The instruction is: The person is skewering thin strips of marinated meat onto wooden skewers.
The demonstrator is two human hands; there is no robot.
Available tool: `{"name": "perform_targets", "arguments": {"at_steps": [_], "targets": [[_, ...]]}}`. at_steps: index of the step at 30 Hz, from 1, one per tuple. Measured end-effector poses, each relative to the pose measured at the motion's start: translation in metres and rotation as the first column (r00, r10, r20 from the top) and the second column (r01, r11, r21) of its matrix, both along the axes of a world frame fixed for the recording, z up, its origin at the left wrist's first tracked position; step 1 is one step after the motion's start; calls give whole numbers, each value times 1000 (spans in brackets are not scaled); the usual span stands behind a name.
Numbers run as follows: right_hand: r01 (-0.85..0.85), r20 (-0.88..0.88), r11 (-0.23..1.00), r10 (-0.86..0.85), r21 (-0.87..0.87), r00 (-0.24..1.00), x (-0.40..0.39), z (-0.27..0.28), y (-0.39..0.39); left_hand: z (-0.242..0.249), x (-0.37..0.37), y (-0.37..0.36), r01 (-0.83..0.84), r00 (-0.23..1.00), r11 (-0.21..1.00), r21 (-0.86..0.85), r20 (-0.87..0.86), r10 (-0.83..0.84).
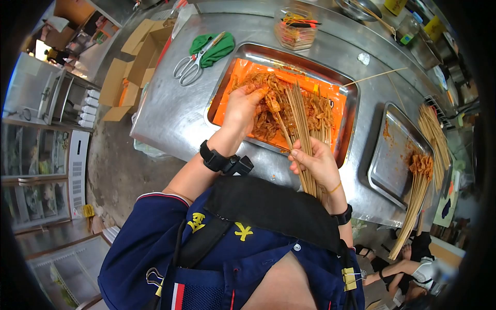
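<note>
Orange plastic (pixel 225 101) lies in the large metal tray (pixel 357 106), under a heap of red-sauced food (pixel 264 130) in soft, folded strips. The tray sits on the steel surface (pixel 161 116), directly ahead of the person. Over the heap's left side, the fingers of the left hand (pixel 244 107) are pinched together on a sauced piece (pixel 272 101), which is at the upper end of a thin skewer (pixel 283 130). The right hand (pixel 316 161) is at the tray's near edge, its fingers curled closed around a bundle of thin wooden skewers (pixel 300 116) (their upper ends fan out over the food).

Beyond the large tray stands a clear container (pixel 296 35) with small items inside, too blurred to name. Scissors (pixel 192 67) lie to its left, blades across a green cloth (pixel 223 50), handles on bare metal. To the right, a smaller tray (pixel 391 173) has sauce smears on its base, and loaded skewers (pixel 413 206) rest across its near right corner, coated ends inside, bare ends sticking out past the rim. Beside it is a pile of bare skewers (pixel 435 142).
</note>
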State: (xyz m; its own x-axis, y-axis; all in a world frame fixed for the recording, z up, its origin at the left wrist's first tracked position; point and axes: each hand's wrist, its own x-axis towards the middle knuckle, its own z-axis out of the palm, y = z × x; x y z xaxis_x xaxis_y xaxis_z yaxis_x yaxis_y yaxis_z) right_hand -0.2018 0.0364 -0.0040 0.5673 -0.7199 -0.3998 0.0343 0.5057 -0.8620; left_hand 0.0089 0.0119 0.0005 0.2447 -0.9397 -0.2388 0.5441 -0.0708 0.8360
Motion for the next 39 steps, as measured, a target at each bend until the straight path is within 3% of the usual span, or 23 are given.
{"name": "perform_targets", "arguments": {"at_steps": [2,5,8,11,17,18,19,21,24,28,31,34,37,39], "targets": [[-1,-8,1000,1,-9,1000,0,1,0,2,-2,2,-1,999,1000,4,37,1],[-10,-17,1000,10,-23,1000,1,1,0,-13,-1,-2,9,975,987,-158,222,26],[-10,-14,1000,10,-18,1000,1,1,-1,-19,-5,3,33,756,973,-230,642,126],[0,-16,1000,-1,-14,1000,1,1,0,-22,-10,6,25,688,974,-224,711,146],[35,-21,999,-35,-15,999,1,1,0,-16,-22,12,91,670,965,-246,732,124],[50,-31,999,-50,-15,998,1,1,-1,-33,-30,16,95,646,965,-245,753,128],[64,-38,998,-65,-15,997,1,1,-1,-20,-33,22,80,539,969,-236,827,157],[53,-41,998,-54,-18,998,4,-3,1,-19,-24,12,-9,690,975,-223,704,168],[37,-51,999,-38,-21,998,-2,2,3,-22,-11,-2,51,911,983,-175,412,26],[29,-27,999,-29,-23,999,2,3,2,-28,-11,-2,0,877,983,-182,473,88],[29,-33,999,-29,-16,999,-1,2,3,-21,-15,-5,-104,937,981,-165,316,152],[16,-28,1000,-17,-22,999,2,2,0,-21,-6,-9,-7,965,989,-150,258,46],[33,-31,999,-33,-16,999,-1,2,1,-11,2,-9,36,991,999,32,130,-40],[35,-22,999,-35,-8,999,1,2,1,-10,4,-10,31,997,999,-14,76,-30]]}}
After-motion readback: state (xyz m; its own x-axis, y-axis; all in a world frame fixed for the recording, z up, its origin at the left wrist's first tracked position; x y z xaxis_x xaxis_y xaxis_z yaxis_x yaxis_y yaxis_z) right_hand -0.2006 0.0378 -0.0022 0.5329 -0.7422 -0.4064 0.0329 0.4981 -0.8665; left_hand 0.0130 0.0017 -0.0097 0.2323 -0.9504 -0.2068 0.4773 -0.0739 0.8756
